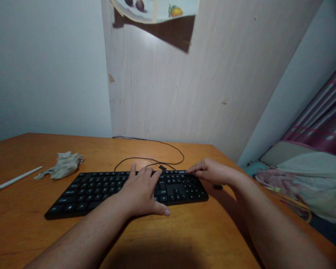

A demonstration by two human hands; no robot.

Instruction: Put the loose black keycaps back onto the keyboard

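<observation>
A black keyboard (93,190) lies at a slant on the wooden table. My left hand (142,190) spans it from front to back, fingers spread and reaching the far edge, thumb at the near edge, gripping it over the middle keys. At the far right corner, over the number pad, is my right hand (208,171). Its fingers are pressed together and pointing left, with the tips at the keyboard's back edge. Whatever they may hold is hidden. A thin black cable (182,155) loops behind the keyboard, near a small black piece (162,168).
To the left lie a crumpled grey-white cloth (65,166) and a slim white stick (15,180). A small dark object (217,186) rests right of the keyboard. The table (168,239) meets a wall behind; bedding (302,175) is beyond its right edge.
</observation>
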